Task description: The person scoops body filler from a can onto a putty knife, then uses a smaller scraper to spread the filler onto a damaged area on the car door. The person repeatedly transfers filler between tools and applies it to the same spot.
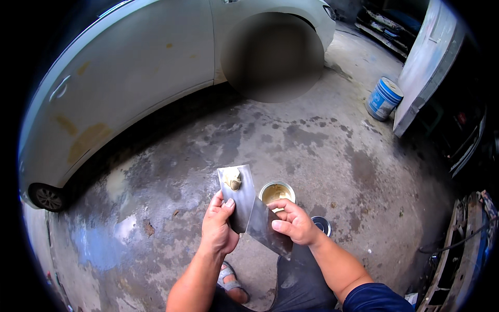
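My left hand is closed on a flat metal spreader plate, thumb on its face. Near the plate's far end sits a dab of cream filler putty with a darker lump in it. A second, darker spreader plate is pinched in my right hand. It slants down to the right, its upper edge meeting or overlapping the left plate. Just beyond my right fingers stands an uncapped round can with similar putty inside. A round dark lid lies right of my right wrist, partly hidden.
A pale car with yellowish putty patches on its door fills the upper left. A blue-and-white bucket stands by a pale panel. Long worn parts lie at lower right. My sandalled foot is below.
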A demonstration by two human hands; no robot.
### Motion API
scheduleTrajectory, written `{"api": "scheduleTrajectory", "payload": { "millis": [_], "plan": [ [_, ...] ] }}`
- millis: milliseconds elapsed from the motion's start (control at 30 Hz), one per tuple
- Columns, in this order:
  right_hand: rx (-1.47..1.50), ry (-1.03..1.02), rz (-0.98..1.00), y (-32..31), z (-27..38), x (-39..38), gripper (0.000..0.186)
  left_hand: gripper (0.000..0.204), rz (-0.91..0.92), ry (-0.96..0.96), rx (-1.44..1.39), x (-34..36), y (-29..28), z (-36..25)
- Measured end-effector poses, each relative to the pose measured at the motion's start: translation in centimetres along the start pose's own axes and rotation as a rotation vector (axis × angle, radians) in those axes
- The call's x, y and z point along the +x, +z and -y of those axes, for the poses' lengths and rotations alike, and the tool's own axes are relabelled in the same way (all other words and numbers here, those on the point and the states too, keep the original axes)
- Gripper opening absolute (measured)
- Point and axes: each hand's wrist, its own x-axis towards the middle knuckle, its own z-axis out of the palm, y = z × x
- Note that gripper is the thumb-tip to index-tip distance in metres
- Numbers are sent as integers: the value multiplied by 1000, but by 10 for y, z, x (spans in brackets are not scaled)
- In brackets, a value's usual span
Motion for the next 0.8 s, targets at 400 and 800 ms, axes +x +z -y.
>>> {"api": "scheduleTrajectory", "payload": {
  "millis": [400,800],
  "plan": [
    [-35,-222,-309,-21,13,8,36,37,31,301,122,-8,9,-5],
    [-271,-183,-207,-5,44,28,34,40,298,567,1106,-11,2,1]
  ]
}}
